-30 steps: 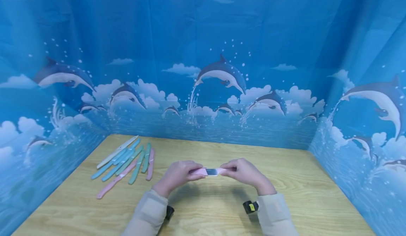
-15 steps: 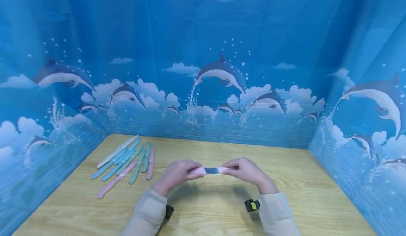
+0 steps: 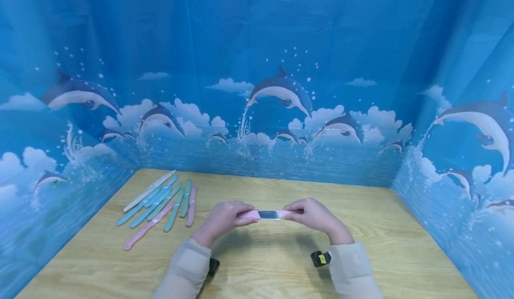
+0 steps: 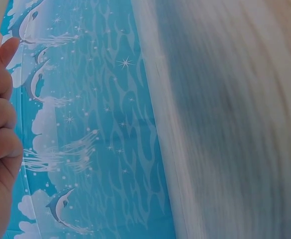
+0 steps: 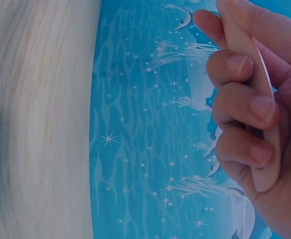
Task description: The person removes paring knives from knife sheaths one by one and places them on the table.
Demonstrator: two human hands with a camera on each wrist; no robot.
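Between the two hands, a pink knife (image 3: pixel 268 214) is held level above the table, its shiny blade bare in the middle and pink parts at both ends. My left hand (image 3: pixel 223 220) pinches the left pink part; in the left wrist view my left hand (image 4: pixel 0 134) shows curled fingers at the edge. The right pink part is pinched by my right hand (image 3: pixel 315 218). In the right wrist view, the fingers of my right hand (image 5: pixel 254 109) curl round the long pale pink handle (image 5: pixel 265 172). Whether the left part is a cover, I cannot tell.
At the left of the wooden table (image 3: pixel 261 272) lies a loose pile of several knives: a white one (image 3: pixel 149 192), blue ones (image 3: pixel 138 212), green ones (image 3: pixel 173 213) and pink ones (image 3: pixel 191 206). A blue curtain with dolphins (image 3: pixel 281 93) stands round the back and sides.
My hands have drawn slightly apart, the right one moving a little to the right, and a longer stretch of blade shows between them. The pile is unchanged.
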